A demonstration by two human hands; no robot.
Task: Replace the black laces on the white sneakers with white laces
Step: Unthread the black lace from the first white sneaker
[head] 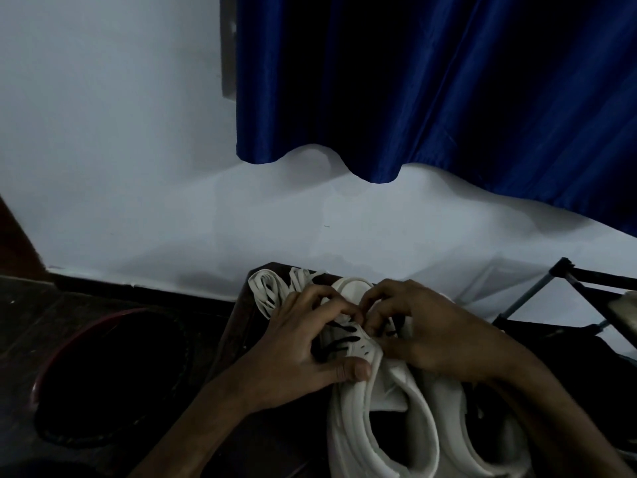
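As left hand (303,343) grips sneaker (350,405), right hand (431,336) pinches lace (341,341), basin (36,391) unreadable

Lighting: dim throughout, with a cool bluish cast; source not discernible. White wall (103,150): brightest area, evenly lit, no glare. Blue curtain (448,81): faint sheen on folds, black between them. Lower left corner: sank almost to black. White sneakers (348,408): rendered grey. Sharpness: soft, detail smeared; fingers (324,291) slightly blurred. Edges: wide-angle bowing.
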